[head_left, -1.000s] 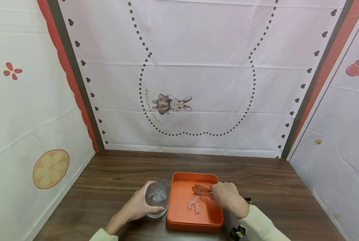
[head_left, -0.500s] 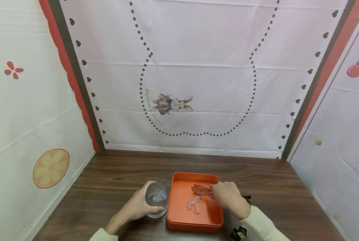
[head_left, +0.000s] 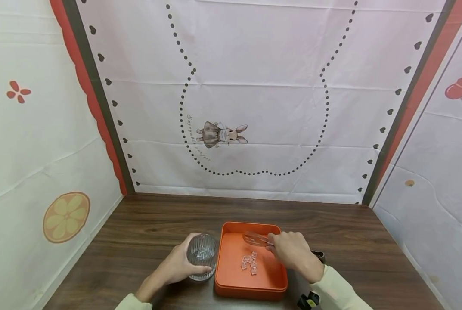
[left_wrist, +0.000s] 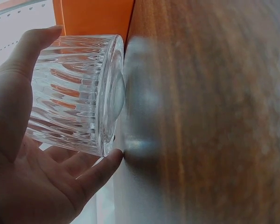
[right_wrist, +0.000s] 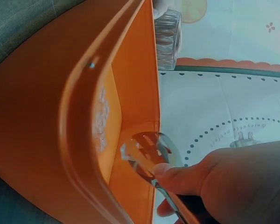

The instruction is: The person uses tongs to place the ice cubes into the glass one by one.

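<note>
Over the orange rectangular tray (head_left: 231,276), right hand (head_left: 293,250) grips shiny metal tongs (head_left: 257,239), one clear cube (right_wrist: 123,151) seemingly at their tips; left hand (head_left: 178,263) holds the ribbed clear-glass tumbler (head_left: 202,257) just beside. Slackened squeeze could drop the cube.

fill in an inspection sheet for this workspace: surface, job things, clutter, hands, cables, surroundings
Surface: dark brown wood-grain table
Job's things: clear ribbed glass cup beside orange rectangular tray; small clear cubes inside tray; shiny slotted metal tongs above them, any cube in their grip hard to confirm
Clutter: nothing seen
Hands: left hand grips cup; right hand holds tongs
Cables: nothing seen
Surroundings: white printed cloth behind and at both sides, with red and dark bands
</note>
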`<control>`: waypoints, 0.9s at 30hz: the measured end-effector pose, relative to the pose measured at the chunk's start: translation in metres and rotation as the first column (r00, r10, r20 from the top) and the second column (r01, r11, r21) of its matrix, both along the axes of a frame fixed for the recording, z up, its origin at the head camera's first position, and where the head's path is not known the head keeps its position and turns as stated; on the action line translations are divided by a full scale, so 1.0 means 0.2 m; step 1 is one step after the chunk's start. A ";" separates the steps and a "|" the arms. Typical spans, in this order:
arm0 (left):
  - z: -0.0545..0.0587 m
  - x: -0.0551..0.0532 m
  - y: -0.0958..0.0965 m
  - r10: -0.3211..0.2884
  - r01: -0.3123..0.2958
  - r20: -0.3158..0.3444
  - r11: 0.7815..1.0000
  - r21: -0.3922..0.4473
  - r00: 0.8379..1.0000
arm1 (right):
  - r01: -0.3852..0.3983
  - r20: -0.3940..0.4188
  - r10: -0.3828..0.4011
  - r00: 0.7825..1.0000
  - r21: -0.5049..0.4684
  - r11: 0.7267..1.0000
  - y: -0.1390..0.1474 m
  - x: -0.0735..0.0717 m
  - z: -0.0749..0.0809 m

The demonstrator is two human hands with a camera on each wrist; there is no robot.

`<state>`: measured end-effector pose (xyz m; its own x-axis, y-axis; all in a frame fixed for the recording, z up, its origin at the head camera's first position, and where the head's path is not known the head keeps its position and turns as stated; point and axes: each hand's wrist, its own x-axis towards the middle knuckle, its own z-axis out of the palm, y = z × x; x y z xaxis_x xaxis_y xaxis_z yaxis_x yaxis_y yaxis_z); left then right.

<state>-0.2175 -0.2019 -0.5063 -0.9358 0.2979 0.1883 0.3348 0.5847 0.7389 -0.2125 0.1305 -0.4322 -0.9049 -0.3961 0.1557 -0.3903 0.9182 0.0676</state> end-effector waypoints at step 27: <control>-0.01 -0.01 0.00 -0.008 0.008 0.003 1.000 0.005 1.000 | -0.106 -0.147 0.096 0.984 -0.063 0.992 0.01 0.04 0.11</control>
<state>-0.2187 -0.2027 -0.5081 -0.9340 0.3044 0.1873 0.3374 0.5782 0.7429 -0.2046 0.1332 -0.4099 -0.8269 -0.4680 0.3118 -0.4724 0.8789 0.0664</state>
